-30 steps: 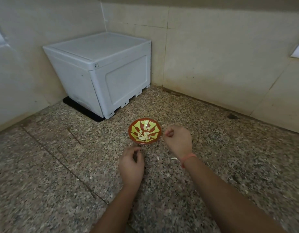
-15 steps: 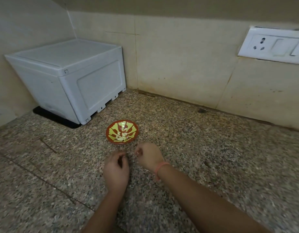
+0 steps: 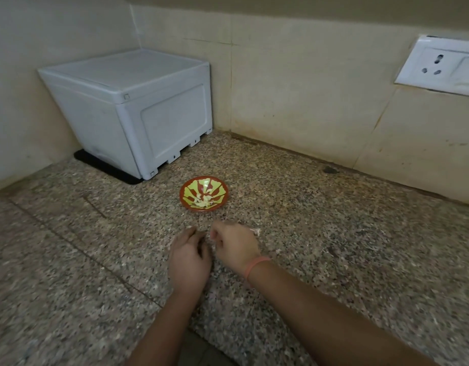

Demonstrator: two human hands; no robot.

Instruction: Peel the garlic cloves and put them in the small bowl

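A small red bowl (image 3: 187, 190) with a yellow-green pattern stands on the speckled granite counter, and several peeled garlic cloves (image 3: 201, 202) lie in it. Just in front of the bowl my two hands meet. My left hand (image 3: 189, 256) has its fingers curled inward, back of the hand up. My right hand (image 3: 236, 247), with an orange band on the wrist, is curled with its fingertips against the left hand's. A small pale garlic clove (image 3: 214, 245) shows between the fingertips; most of it is hidden.
A white plastic box (image 3: 138, 107) on a black mat (image 3: 106, 167) fills the back left corner. Tiled walls close the back and left, with a white socket plate (image 3: 439, 67) at right. A scrap of garlic skin (image 3: 255, 231) lies by my right hand. The counter's front edge (image 3: 201, 336) runs beneath my forearms.
My right hand has drawn back from the bowl's rim to meet my left hand. The view has swung to the right and up, and the socket plate has come into sight.
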